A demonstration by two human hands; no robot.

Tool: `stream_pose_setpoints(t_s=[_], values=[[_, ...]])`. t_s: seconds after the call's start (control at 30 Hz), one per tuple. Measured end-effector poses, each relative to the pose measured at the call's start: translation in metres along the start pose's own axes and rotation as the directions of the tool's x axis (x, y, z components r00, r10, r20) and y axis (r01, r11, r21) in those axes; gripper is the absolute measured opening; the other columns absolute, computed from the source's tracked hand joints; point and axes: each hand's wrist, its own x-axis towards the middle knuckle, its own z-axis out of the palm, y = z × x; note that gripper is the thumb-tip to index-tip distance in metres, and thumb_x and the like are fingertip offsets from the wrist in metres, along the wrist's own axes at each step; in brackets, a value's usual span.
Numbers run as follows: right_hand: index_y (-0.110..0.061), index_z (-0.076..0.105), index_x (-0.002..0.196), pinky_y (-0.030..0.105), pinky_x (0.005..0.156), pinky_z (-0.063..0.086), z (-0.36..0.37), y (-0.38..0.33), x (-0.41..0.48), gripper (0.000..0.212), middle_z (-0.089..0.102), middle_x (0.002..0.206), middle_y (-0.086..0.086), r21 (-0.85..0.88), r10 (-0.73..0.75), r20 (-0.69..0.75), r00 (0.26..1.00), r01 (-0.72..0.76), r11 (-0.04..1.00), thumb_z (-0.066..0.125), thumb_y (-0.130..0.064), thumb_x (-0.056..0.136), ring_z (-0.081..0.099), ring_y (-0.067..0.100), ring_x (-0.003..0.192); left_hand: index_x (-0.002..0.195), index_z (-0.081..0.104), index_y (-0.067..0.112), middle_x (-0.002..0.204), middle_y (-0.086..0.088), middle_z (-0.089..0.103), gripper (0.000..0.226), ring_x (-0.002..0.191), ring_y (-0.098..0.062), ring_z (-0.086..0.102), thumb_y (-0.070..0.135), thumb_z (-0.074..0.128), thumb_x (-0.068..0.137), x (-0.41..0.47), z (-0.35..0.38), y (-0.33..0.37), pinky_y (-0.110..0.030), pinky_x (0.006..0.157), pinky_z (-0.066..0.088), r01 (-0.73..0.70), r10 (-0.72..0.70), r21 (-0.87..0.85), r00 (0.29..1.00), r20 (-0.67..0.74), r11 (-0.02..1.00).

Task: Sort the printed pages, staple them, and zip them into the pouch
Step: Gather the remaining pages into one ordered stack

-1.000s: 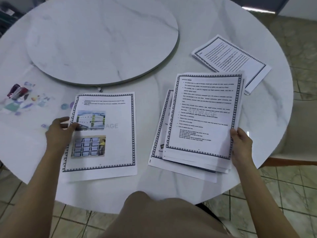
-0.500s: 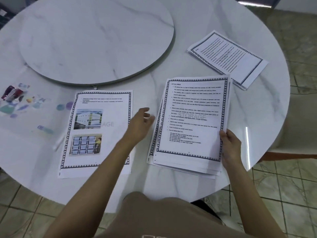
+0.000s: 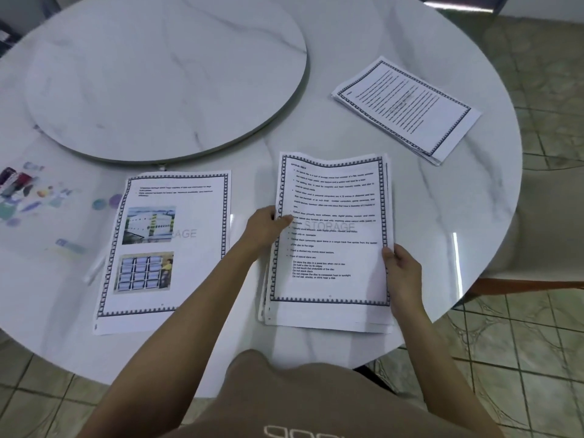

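Note:
A thick stack of printed pages [image 3: 331, 235] with a patterned border lies in front of me, its top sheet headed with text and a grey STORAGE watermark. My left hand [image 3: 268, 227] pinches the stack's left edge, thumb on top. My right hand [image 3: 401, 267] grips the right edge lower down. The top sheet bows slightly at its far end. To the left lies a page with two pictures [image 3: 164, 245], flat on the table. A third pile of text pages [image 3: 407, 109] sits at the far right. A clear printed pouch [image 3: 34, 197] lies at the left, with a dark red object, blurred, at its far-left end.
The round white marble table [image 3: 474, 197] carries a raised marble turntable [image 3: 164, 77] at the back. A white pen-like stick [image 3: 94, 270] lies beside the picture page. Tiled floor and a chair seat [image 3: 543, 248] show on the right, beyond the table's edge.
My left hand left the picture page, crossed to the right and now pinches the main stack's left edge. The stack has been squared up and shifted slightly left.

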Motion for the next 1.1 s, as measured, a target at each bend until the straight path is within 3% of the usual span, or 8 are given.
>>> stream_pose_setpoints(t_s=[0.17,0.23,0.33,0.43,0.57,0.73,0.97,1.1], values=[[0.002,0.051,0.081,0.027,0.065,0.032,-0.001,-0.009,-0.001,0.024,0.042,0.072,0.023,-0.091,-0.029,0.013,0.999,0.030,0.995,0.047,-0.019,0.094,0.038,0.019,0.069,0.105,0.049,-0.002,0.102,-0.011,0.060,0.022,0.082,-0.012,0.051,0.019,0.048,0.096,-0.012,0.007,-0.009,-0.012,0.066,0.040,-0.178,0.176,-0.023,0.982,-0.068,0.984],[-0.005,0.059,0.095,0.027,0.070,0.036,0.000,-0.014,0.002,0.016,0.052,0.085,0.007,-0.141,-0.059,-0.008,0.998,0.058,0.988,0.049,-0.018,0.094,0.045,0.016,0.075,0.103,0.048,-0.001,0.097,-0.003,0.060,0.020,0.079,-0.004,0.052,0.018,0.046,0.097,-0.019,0.006,-0.009,-0.004,0.065,0.040,-0.232,0.228,-0.038,0.970,-0.081,0.972],[-0.014,0.056,0.120,0.024,0.083,0.046,0.003,-0.027,0.007,0.028,0.055,0.107,0.003,-0.104,-0.063,-0.049,0.997,0.057,0.993,0.051,-0.017,0.093,0.054,0.012,0.088,0.099,0.049,0.006,0.096,0.011,0.059,0.013,0.080,0.011,0.055,0.019,0.047,0.097,-0.027,-0.003,-0.008,-0.001,0.070,0.041,-0.280,0.269,-0.091,0.956,-0.113,0.956],[-0.013,0.050,0.128,0.032,0.098,0.044,0.009,-0.040,0.012,0.034,0.056,0.120,0.004,-0.007,-0.020,0.053,0.998,0.020,1.000,0.049,-0.019,0.095,0.055,0.016,0.105,0.098,0.050,0.006,0.098,0.010,0.061,0.013,0.084,0.011,0.057,0.019,0.047,0.096,-0.032,-0.018,-0.011,-0.010,0.078,0.046,-0.281,0.257,-0.179,0.955,-0.148,0.943],[-0.006,0.060,0.107,0.042,0.094,0.046,0.025,-0.059,0.006,0.027,0.064,0.110,0.017,-0.007,-0.066,0.254,0.965,0.070,0.998,0.046,-0.026,0.097,0.061,0.029,0.104,0.130,0.044,0.007,0.129,-0.002,0.056,0.050,0.119,-0.011,0.052,0.040,0.051,0.092,-0.042,-0.043,-0.017,-0.034,0.104,0.042,-0.268,0.217,-0.241,0.951,-0.221,0.933],[-0.014,0.060,0.104,0.018,0.072,0.054,0.067,-0.072,-0.012,0.016,0.067,0.096,-0.004,0.049,-0.092,0.304,0.948,0.081,0.996,0.046,-0.016,0.096,0.063,0.009,0.083,0.136,0.040,0.008,0.135,-0.002,0.051,0.051,0.123,-0.015,0.049,0.037,0.049,0.095,-0.051,-0.071,-0.030,-0.035,0.104,0.040,-0.244,0.174,-0.226,0.941,-0.291,0.943],[-0.014,0.059,0.105,0.029,0.080,0.053,0.136,-0.081,-0.049,0.016,0.067,0.096,-0.003,0.059,-0.069,0.347,0.935,0.052,0.997,0.045,-0.016,0.097,0.064,0.015,0.087,0.128,0.048,0.011,0.124,-0.005,0.060,0.036,0.112,-0.021,0.058,0.024,0.051,0.094,-0.062,-0.138,-0.067,-0.041,0.099,0.046,-0.166,0.063,-0.284,0.939,-0.339,0.944],[-0.012,0.059,0.105,0.031,0.081,0.052,0.173,-0.087,-0.066,0.018,0.066,0.098,0.003,0.045,-0.052,0.374,0.926,0.038,0.998,0.044,-0.016,0.097,0.063,0.017,0.088,0.128,0.048,0.010,0.111,-0.003,0.062,0.034,0.089,-0.010,0.061,0.011,0.051,0.094,-0.067,-0.183,-0.095,-0.025,0.080,0.048,-0.108,-0.014,-0.357,0.946,-0.325,0.928]])
